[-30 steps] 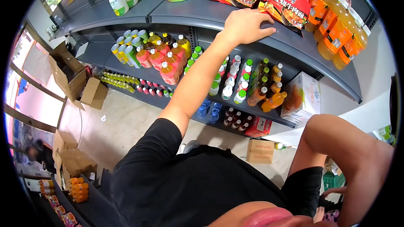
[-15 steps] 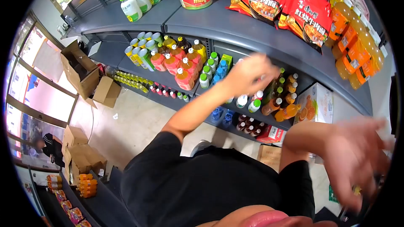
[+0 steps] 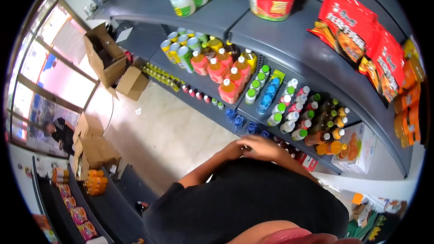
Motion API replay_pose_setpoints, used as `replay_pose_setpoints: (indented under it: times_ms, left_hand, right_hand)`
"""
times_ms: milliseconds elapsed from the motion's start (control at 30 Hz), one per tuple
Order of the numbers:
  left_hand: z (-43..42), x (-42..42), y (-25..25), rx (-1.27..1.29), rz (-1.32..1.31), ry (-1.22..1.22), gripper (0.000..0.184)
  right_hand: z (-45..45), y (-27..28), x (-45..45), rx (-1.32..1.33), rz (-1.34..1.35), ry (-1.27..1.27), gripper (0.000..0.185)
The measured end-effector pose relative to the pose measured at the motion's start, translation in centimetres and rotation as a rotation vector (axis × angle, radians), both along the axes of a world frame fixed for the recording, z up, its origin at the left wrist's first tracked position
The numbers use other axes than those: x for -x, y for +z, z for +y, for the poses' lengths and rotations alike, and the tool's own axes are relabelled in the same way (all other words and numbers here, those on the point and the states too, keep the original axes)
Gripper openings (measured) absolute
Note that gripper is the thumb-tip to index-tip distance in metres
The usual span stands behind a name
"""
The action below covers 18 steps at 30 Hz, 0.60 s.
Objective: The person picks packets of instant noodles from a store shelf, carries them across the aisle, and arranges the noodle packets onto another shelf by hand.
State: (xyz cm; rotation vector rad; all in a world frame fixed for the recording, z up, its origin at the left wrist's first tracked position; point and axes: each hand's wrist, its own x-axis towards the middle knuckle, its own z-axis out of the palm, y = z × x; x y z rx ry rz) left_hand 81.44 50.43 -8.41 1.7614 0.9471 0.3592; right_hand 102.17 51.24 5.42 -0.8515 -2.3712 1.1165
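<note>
My left hand (image 3: 231, 150) and my right hand (image 3: 261, 147) meet in front of my black shirt, at waist height. The fingers of both are curled in and touch those of the other. Whether anything small is between them is hidden. Just beyond the hands is the shelf with drink rows: white bottles with green caps (image 3: 274, 119), blue-labelled water bottles (image 3: 266, 100) and pink-labelled bottles (image 3: 228, 91). Large blue bottles (image 3: 253, 128) stand on the lowest level behind my fingers.
Red noodle packets (image 3: 346, 29) and a noodle tub (image 3: 272, 0) sit on the upper shelf (image 3: 280, 33), which juts out toward me. Open cardboard boxes (image 3: 97, 151) are on the floor at left. A person (image 3: 62, 134) is by the glass doors. An orange-printed carton (image 3: 357, 149) stands at right.
Both hands, apart and blurred before, have come down and together in front of my body. The left was over the bottle shelf, the right spread at far right. The view has shifted leftward.
</note>
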Motion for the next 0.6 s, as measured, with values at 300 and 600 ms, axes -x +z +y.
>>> replay_pose_setpoints:
  times_ms: [300, 600]
  left_hand:
    - [2.4, -2.3, -2.0, -0.107, 0.388, -0.165, 0.034]
    - [0.0, -2.1, 3.5, 0.060, 0.353, 0.165, 0.036]
  right_hand:
    - [4.9, -2.8, -0.2, 0.087, -0.242, 0.169, 0.043]
    - [5.9, -2.6, 0.5, 0.080, -0.252, 0.321, 0.051]
